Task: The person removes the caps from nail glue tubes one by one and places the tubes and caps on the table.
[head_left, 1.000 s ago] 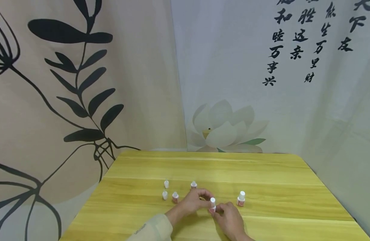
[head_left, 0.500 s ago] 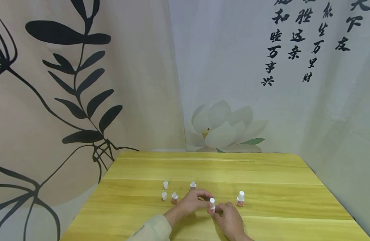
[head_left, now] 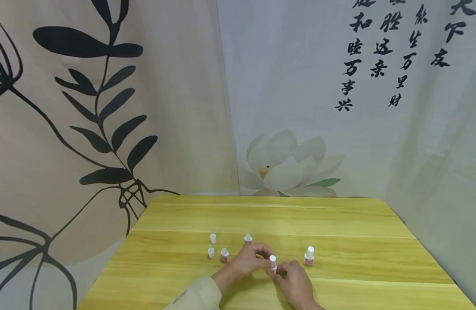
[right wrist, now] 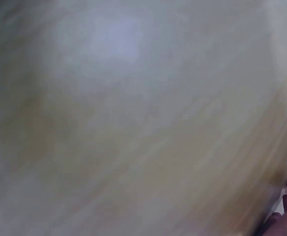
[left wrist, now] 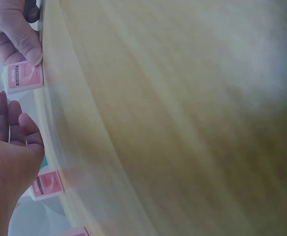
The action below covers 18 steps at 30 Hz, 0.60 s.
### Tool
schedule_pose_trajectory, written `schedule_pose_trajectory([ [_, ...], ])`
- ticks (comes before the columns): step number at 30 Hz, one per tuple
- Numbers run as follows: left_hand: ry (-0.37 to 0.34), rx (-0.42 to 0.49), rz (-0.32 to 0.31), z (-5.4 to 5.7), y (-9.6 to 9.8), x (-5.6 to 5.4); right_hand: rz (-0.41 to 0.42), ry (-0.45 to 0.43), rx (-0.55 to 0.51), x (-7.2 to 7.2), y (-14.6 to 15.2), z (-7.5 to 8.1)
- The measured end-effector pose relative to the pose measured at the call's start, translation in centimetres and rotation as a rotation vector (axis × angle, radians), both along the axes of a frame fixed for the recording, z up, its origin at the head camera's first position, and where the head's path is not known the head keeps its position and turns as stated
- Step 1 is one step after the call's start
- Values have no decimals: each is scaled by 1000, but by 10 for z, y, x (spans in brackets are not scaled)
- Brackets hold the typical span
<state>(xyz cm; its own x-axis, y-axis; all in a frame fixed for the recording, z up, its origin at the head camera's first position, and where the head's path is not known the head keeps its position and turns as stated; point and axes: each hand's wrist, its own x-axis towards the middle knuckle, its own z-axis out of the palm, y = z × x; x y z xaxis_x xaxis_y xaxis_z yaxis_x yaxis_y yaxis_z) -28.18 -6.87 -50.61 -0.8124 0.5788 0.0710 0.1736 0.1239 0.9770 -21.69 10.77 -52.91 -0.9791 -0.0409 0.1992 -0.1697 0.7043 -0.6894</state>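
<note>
A small white bottle (head_left: 272, 268) with a white cap and pink label stands upright between both hands near the table's front. My left hand (head_left: 247, 260) reaches across from the left, thumb and index finger pinching the bottle's upper part. From the right, my right hand (head_left: 296, 282) grips it low down. In the left wrist view the thumb of the right hand (left wrist: 20, 34) presses the bottle's label (left wrist: 25, 76) near its base. The other fingers of the left hand (left wrist: 10, 162) are held away from the bottle there. The right wrist view shows only a few fingertips.
A capped bottle (head_left: 309, 256) stands to the right. Two bottles without large caps, one nearer (head_left: 224, 255) and one farther back (head_left: 248, 238), stand left of the hands. Beside them sit two small whitish caps (head_left: 211, 252). A printed curtain (head_left: 183, 107) hangs behind the wooden table (head_left: 358, 224).
The head view has shifted slightly. Both hands keep their hold on the bottle in nearly the same place, and the other bottles and caps have not moved.
</note>
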Motion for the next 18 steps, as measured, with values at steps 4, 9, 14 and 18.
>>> schedule_pose_trajectory([
  [4, -5, -5, 12, 1, 0, 1, 2, -17, -5, 0, 0, 1],
  [9, -29, -35, 21, 6, -2, 5, -3, -41, -5, 0, 0, 3],
  [14, -24, -59, 27, 6, -1, 3, -5, -44, 4, 0, 0, 4],
  [18, -17, -66, 28, 4, -1, 2, -1, -37, 3, 0, 0, 3],
])
